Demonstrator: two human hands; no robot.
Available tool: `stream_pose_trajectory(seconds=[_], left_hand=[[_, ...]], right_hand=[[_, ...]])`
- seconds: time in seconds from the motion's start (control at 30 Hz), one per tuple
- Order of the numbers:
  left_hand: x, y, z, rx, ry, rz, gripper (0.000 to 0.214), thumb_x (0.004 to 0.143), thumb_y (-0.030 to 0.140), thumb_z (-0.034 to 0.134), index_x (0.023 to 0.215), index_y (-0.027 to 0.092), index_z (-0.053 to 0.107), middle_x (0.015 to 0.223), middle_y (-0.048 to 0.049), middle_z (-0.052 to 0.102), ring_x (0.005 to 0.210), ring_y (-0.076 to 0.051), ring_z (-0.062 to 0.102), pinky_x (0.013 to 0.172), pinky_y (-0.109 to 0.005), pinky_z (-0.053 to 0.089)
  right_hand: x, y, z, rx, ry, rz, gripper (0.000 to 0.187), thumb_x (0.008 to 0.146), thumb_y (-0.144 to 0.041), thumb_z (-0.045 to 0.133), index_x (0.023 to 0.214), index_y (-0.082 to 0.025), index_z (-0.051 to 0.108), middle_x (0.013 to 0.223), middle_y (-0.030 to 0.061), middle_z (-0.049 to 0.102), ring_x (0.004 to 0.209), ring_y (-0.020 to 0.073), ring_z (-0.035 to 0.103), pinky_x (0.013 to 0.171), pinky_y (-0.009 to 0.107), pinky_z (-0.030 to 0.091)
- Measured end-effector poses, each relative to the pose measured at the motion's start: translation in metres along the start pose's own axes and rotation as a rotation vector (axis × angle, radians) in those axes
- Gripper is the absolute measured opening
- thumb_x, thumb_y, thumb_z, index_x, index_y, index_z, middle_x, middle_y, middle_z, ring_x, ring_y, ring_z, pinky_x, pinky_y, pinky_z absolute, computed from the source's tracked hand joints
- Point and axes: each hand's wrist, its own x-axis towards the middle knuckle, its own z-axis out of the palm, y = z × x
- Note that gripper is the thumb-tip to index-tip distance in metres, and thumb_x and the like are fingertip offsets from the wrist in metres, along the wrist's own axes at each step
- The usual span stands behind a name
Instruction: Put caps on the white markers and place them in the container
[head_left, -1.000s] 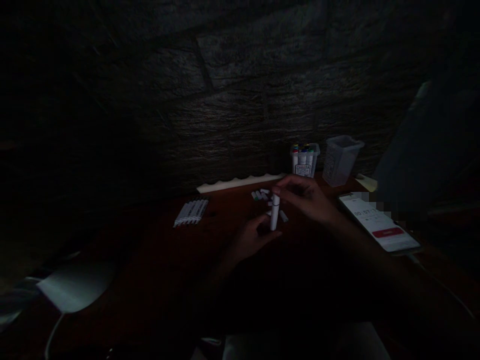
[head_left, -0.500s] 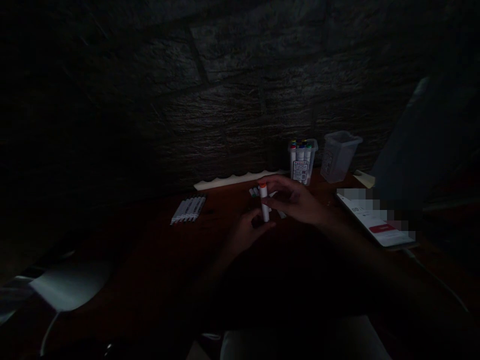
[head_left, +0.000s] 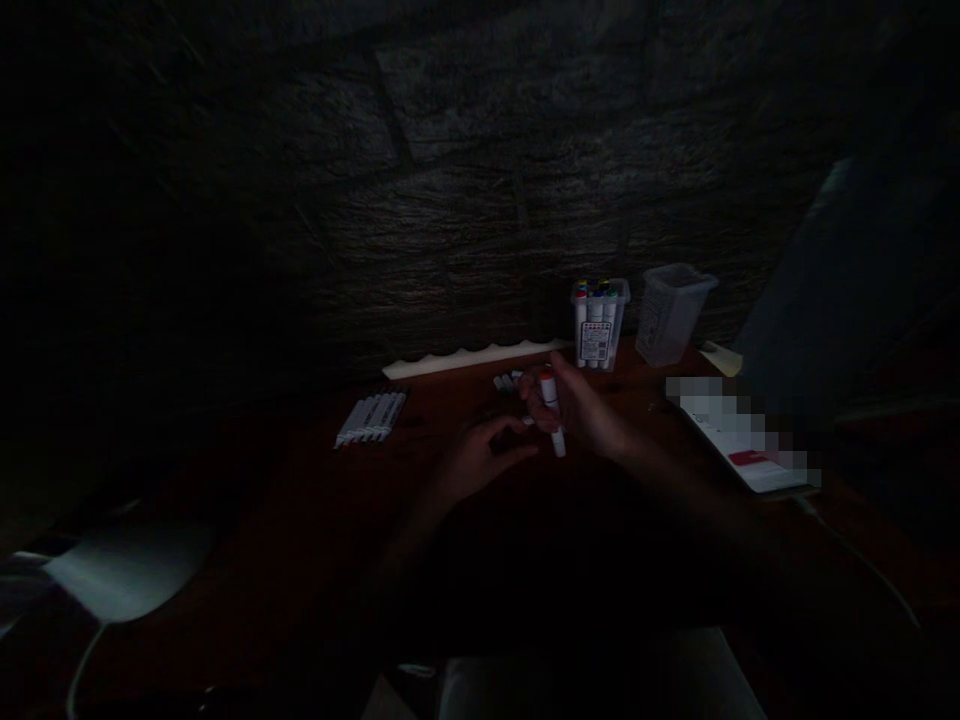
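Note:
My right hand (head_left: 586, 408) is closed around a white marker (head_left: 558, 440) with an orange end, held nearly upright above the dark table. Just left of it, my left hand (head_left: 481, 456) has its thumb and fingers apart, with a gap between it and the marker. Behind the hands lie a few more white markers (head_left: 504, 382), partly hidden by my right fingers. Further left, several white markers (head_left: 373, 416) rest side by side in a row.
A clear box of upright markers (head_left: 598, 335) stands by the wall, beside another clear box (head_left: 673, 318). A lit phone or tablet (head_left: 739, 445) with a cable lies at right. A white lamp-like object (head_left: 131, 575) is at left, and a wavy pale strip (head_left: 472, 358) runs along the wall.
My left hand has let go of the marker's lower end. My right hand has moved slightly right with the marker, and its fingers have turned around it.

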Motion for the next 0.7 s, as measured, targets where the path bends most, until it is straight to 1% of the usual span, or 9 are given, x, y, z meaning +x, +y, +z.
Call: stream_pose_trajectory(seconds=[0.07, 0.17, 0.27, 0.33, 0.43, 0.5, 0.6, 0.7], left_hand=[[0.0, -0.001, -0.003, 0.014, 0.023, -0.008, 0.026, 0.08, 0.042, 0.068, 0.098, 0.023, 0.067, 0.096, -0.003, 0.071, 0.084, -0.018, 0.062, 0.078, -0.03, 0.047], [0.0, -0.001, -0.003, 0.013, 0.038, -0.011, 0.023, 0.083, 0.04, 0.065, 0.097, 0.023, 0.067, 0.097, -0.0035, 0.071, 0.087, -0.019, 0.064, 0.081, -0.032, 0.048], [0.0, 0.0, 0.0, -0.005, 0.027, -0.007, 0.019, 0.086, 0.039, 0.061, 0.095, 0.023, 0.068, 0.097, -0.0035, 0.072, 0.089, -0.019, 0.065, 0.085, -0.033, 0.048], [0.0, 0.0, 0.002, -0.017, 0.008, -0.002, 0.019, 0.087, 0.038, 0.06, 0.096, 0.023, 0.068, 0.099, -0.0035, 0.072, 0.092, -0.02, 0.066, 0.087, -0.033, 0.048], [0.0, 0.0, 0.003, -0.019, -0.005, 0.006, 0.019, 0.088, 0.037, 0.058, 0.097, 0.022, 0.068, 0.103, -0.0042, 0.072, 0.097, -0.021, 0.065, 0.09, -0.033, 0.047], [0.0, 0.0, 0.003, -0.016, 0.005, 0.0, 0.019, 0.089, 0.036, 0.057, 0.096, 0.023, 0.068, 0.102, -0.0042, 0.072, 0.097, -0.021, 0.065, 0.089, -0.034, 0.047], [0.0, 0.001, 0.002, 0.003, 0.032, -0.005, 0.018, 0.089, 0.035, 0.057, 0.094, 0.023, 0.068, 0.099, -0.0031, 0.072, 0.091, -0.02, 0.066, 0.086, -0.033, 0.047], [0.001, 0.003, 0.001, 0.043, 0.048, -0.003, 0.018, 0.089, 0.036, 0.057, 0.094, 0.022, 0.068, 0.096, -0.0032, 0.072, 0.089, -0.02, 0.066, 0.083, -0.031, 0.048]], right_hand=[[0.001, 0.0, -0.003, 0.037, -0.012, 0.063, 0.058, 0.086, -0.071, 0.03, 0.074, -0.02, 0.054, 0.046, -0.0076, 0.033, 0.039, 0.0085, 0.026, 0.041, 0.023, 0.024], [0.001, 0.002, -0.004, 0.028, -0.08, 0.131, 0.063, 0.084, -0.075, 0.027, 0.063, -0.02, 0.05, 0.042, -0.008, 0.028, 0.038, 0.0079, 0.022, 0.04, 0.023, 0.02], [0.0, 0.007, -0.001, -0.03, -0.104, 0.122, 0.065, 0.084, -0.076, 0.025, 0.058, -0.02, 0.046, 0.043, -0.0071, 0.029, 0.039, 0.0077, 0.024, 0.041, 0.023, 0.02], [0.0, 0.01, 0.0, -0.05, -0.103, 0.11, 0.063, 0.084, -0.075, 0.027, 0.058, -0.02, 0.044, 0.045, -0.0068, 0.03, 0.04, 0.0077, 0.025, 0.041, 0.023, 0.02], [-0.001, 0.011, 0.002, -0.044, -0.078, 0.143, 0.06, 0.084, -0.073, 0.032, 0.056, -0.021, 0.04, 0.047, -0.0071, 0.029, 0.039, 0.0072, 0.023, 0.039, 0.022, 0.017], [-0.001, 0.011, 0.001, -0.031, -0.043, 0.165, 0.059, 0.084, -0.071, 0.033, 0.053, -0.021, 0.037, 0.046, -0.0074, 0.026, 0.039, 0.007, 0.021, 0.039, 0.023, 0.015], [0.0, 0.011, -0.001, 0.016, 0.032, 0.147, 0.059, 0.083, -0.071, 0.03, 0.05, -0.022, 0.034, 0.043, -0.0073, 0.023, 0.037, 0.0074, 0.018, 0.038, 0.024, 0.014], [0.001, 0.014, -0.003, 0.055, 0.056, 0.125, 0.061, 0.082, -0.073, 0.026, 0.047, -0.024, 0.03, 0.041, -0.0069, 0.02, 0.036, 0.0078, 0.016, 0.038, 0.025, 0.013]])
